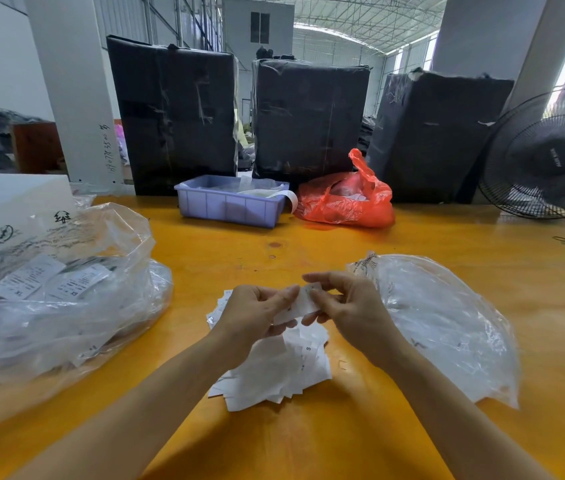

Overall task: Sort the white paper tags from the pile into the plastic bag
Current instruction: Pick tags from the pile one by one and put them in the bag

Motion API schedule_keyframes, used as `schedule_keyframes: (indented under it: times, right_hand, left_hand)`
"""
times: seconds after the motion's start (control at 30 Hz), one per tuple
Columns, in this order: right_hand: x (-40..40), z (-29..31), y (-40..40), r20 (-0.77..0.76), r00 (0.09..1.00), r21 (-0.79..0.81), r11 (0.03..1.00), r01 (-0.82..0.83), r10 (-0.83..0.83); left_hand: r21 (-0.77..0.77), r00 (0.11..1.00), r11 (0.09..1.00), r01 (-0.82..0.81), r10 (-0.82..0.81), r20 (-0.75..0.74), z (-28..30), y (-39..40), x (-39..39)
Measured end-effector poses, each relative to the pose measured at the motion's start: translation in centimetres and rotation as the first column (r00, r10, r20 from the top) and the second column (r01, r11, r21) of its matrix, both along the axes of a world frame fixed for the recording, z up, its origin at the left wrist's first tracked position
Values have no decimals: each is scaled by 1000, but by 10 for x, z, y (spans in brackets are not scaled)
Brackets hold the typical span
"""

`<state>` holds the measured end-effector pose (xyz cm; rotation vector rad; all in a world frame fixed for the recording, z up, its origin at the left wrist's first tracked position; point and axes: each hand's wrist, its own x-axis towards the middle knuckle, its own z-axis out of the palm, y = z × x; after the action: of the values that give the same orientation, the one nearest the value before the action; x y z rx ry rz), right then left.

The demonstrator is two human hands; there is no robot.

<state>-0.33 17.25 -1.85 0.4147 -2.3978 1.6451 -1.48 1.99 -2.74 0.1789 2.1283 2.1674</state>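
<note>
Both hands up over the pile, pinching one white tag between them. Left hand has thumb and fingers curled on the tag's left end; right hand pinches its right end, fingertips nearly touching the left's. The tag is lifted off the table, slightly bent.

Directly under the hands: pile of white paper tags, loose and overlapping, flat on the yellow table. One shows a printed "S".

Right of the pile, just beside the right wrist: clear plastic bag, lying mostly flat, crumpled; contents hard to tell. Left of the pile, apart from it: big clear bag, bulging, printed labels visible inside.

Far side of the table: lilac plastic bin with pale stuff in it, red plastic bag touching its right end. Behind those, three black-wrapped boxes. Black fan far right. White box far left.
</note>
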Motion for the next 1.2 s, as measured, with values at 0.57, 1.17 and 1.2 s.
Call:
schedule_keyframes:
  times: [0.57, 1.17, 1.2]
  right_hand:
    - [0, -7, -9, -85, 986, -129, 983, 134, -145]
    - [-4, -2, 1, -57, 993, -102, 990, 96, -102]
    - [-4, -3, 1, -75, 991, -80, 991, 106, -112]
  left_hand:
    - [37, 994, 995, -91, 89, 58, 2, 9, 7]
    - [-90, 993, 992, -90, 83, -78, 9, -4, 2]
    - [-89, 993, 991, -100, 94, -71, 10, -5, 2]
